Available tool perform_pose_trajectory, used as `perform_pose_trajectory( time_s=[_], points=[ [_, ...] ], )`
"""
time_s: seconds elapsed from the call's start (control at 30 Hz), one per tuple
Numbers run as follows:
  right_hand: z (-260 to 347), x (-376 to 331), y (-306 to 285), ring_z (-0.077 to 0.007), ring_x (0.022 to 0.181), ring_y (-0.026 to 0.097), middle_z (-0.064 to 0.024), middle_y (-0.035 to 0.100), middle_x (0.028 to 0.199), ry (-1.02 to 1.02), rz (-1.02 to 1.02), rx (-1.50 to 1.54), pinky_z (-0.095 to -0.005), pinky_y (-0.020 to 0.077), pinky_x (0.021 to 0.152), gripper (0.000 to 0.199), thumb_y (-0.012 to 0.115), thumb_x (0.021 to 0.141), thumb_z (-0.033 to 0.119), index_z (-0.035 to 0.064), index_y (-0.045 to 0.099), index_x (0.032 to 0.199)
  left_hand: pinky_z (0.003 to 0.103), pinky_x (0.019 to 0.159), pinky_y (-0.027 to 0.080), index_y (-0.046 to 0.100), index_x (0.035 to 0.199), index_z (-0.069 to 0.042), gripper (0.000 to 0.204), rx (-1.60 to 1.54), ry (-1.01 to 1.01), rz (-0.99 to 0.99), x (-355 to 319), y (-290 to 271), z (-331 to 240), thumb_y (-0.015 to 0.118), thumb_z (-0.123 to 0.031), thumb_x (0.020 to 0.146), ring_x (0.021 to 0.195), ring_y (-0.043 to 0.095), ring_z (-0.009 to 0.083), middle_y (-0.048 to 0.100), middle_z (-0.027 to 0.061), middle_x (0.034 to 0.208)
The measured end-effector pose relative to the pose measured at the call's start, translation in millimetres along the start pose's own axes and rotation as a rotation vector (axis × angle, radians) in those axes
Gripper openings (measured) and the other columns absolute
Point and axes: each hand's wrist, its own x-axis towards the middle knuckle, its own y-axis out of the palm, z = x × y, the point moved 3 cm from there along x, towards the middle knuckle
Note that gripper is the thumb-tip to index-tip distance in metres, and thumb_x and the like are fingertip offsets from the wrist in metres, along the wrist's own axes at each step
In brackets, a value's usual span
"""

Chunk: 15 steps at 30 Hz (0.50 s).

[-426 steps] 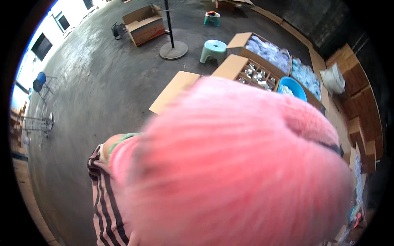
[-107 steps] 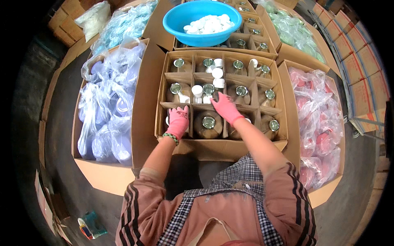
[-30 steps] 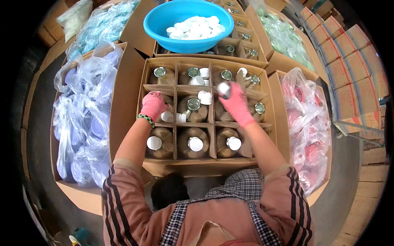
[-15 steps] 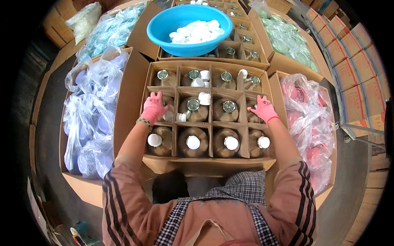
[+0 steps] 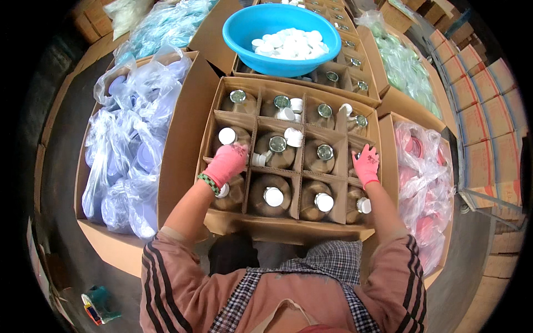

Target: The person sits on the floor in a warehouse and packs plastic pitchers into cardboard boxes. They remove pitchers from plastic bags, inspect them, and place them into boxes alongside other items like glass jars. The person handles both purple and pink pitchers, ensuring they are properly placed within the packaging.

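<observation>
Boxes (image 5: 187, 136) closely flank the carton (image 5: 288, 230) of bottles (image 5: 264, 188), the left hand (image 5: 226, 162) curled inside its left edge, grip unclear, the right hand (image 5: 366, 165) spread near its right edge.

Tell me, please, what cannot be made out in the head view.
Head view: what the pink-gloved left hand grips, if anything, hidden by its back.
Head view: bottoms of the clear round bottles, hidden by their bodies.
Head view: whatever the round blue plastic basin covers.
Head view: whitish bag, top cut off by upper edge.
</observation>
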Motion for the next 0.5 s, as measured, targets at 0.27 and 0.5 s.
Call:
perform_pose_trajectory(
  time_s=[0.27, 0.5],
  points=[
    [185.1, -18.0, -53.4, -0.0336, 0.100, 0.044, -0.0172, 0.047, 0.106, -0.833, 0.215, 0.245, -0.0418, 0.0369, 0.083, 0.040, 0.055, 0.071, 0.023, 0.0072, 0.048, 0.107, 0.032, 0.095, 0.030, 0.036, 0.123, -0.006, 0.054, -0.262, -0.013, 0.498, 23.3, 14.9, 26.7, 0.043, -0.029, 0.075, 0.116, 0.037, 0.0284, 0.037, 0.0197, 0.125],
    [202.2, -6.7, -29.7, -0.0322, 0.089, 0.050, -0.0168, 0.047, 0.100, -0.772, 0.150, 0.140, -0.0380, 0.0425, 0.077, 0.031, 0.054, 0.071, 0.011, 0.0056, 0.050, 0.101, 0.036, 0.080, 0.042, 0.044, 0.114, -0.003, 0.050, -0.638, -0.041, 0.161, 14.8, 27.6, 33.2, 0.060, -0.019, 0.069, 0.101, 0.048, 0.0315, 0.045, 0.0195, 0.115]
  ],
)
